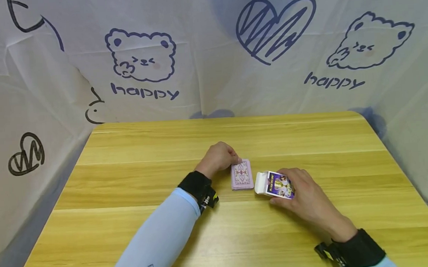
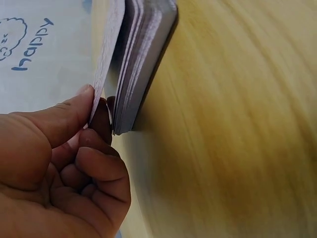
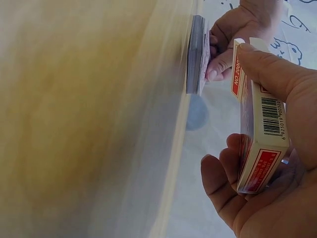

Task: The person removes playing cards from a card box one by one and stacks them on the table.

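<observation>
A deck of playing cards point(image 1: 242, 177) with a pink patterned back lies on the table, left of the card box. My left hand point(image 1: 218, 159) is at the deck's far edge. In the left wrist view, its thumb and finger pinch the top card point(image 2: 106, 54), which tilts up from the stack point(image 2: 146, 59) beneath. My right hand point(image 1: 309, 193) grips the purple and white card box point(image 1: 280, 185) just right of the deck. The box's open end, flaps out, faces the deck. A barcode shows on its side in the right wrist view; its inside is hidden.
The wood-grain table point(image 1: 135, 176) reaches back to a white cloth wall point(image 1: 213, 75) with drawn bears, hearts and the word "happy". Black straps with small devices sit on both wrists point(image 1: 197, 188).
</observation>
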Motion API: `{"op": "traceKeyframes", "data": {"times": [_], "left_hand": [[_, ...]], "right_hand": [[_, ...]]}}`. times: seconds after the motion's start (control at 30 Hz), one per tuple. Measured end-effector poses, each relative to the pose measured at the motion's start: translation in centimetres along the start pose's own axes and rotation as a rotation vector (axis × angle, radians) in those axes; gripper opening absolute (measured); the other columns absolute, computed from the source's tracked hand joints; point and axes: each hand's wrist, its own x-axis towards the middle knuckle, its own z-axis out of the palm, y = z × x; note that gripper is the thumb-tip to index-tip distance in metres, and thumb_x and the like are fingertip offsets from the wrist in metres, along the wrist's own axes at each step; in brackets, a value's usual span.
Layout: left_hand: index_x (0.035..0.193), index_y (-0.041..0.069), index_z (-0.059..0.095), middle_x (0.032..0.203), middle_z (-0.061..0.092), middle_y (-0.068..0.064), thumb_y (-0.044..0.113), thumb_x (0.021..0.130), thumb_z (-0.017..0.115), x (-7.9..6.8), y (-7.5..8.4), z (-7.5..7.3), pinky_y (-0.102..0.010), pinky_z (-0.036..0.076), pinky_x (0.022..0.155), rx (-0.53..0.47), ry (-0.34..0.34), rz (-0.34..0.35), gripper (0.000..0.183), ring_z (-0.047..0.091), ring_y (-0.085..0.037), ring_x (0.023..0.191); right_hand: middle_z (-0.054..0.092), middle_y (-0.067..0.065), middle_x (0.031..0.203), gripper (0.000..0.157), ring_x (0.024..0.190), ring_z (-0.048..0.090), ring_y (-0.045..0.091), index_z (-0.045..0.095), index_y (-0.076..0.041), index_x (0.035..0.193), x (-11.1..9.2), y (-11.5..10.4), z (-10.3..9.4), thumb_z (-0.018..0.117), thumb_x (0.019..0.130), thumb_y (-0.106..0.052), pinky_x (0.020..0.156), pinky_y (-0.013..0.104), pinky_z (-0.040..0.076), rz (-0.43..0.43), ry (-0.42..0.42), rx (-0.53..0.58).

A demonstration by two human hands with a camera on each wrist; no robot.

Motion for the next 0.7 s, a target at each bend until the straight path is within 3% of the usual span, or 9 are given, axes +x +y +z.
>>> {"op": "traceKeyframes", "data": {"times": [0.47, 0.7], "left_hand": [[0.072, 0.012, 0.068, 0.066, 0.059, 0.002, 0.029, 0.087, 0.072, -0.7, 0.9, 0.2, -0.024, 0.037, 0.051, 0.091, 0.028, 0.014, 0.023, 0.051, -0.013, 0.059], [0.074, 0.014, 0.065, 0.07, 0.062, 0.002, 0.03, 0.086, 0.073, -0.6, 1.3, 0.5, -0.026, 0.042, 0.057, 0.205, 0.069, 0.039, 0.021, 0.055, -0.014, 0.064]], "right_hand": [[0.057, 0.013, 0.121, 0.078, 0.108, 0.05, 0.029, 0.049, -0.009, 0.131, -0.1, -0.2, -0.2, 0.083, 0.071, -0.045, 0.087, 0.051, 0.046, -0.005, 0.002, 0.001], [0.057, 0.012, 0.121, 0.078, 0.107, 0.051, 0.028, 0.049, -0.009, 0.131, -0.1, -0.2, -0.3, 0.082, 0.071, -0.047, 0.086, 0.05, 0.046, -0.009, 0.005, 0.004]]}}
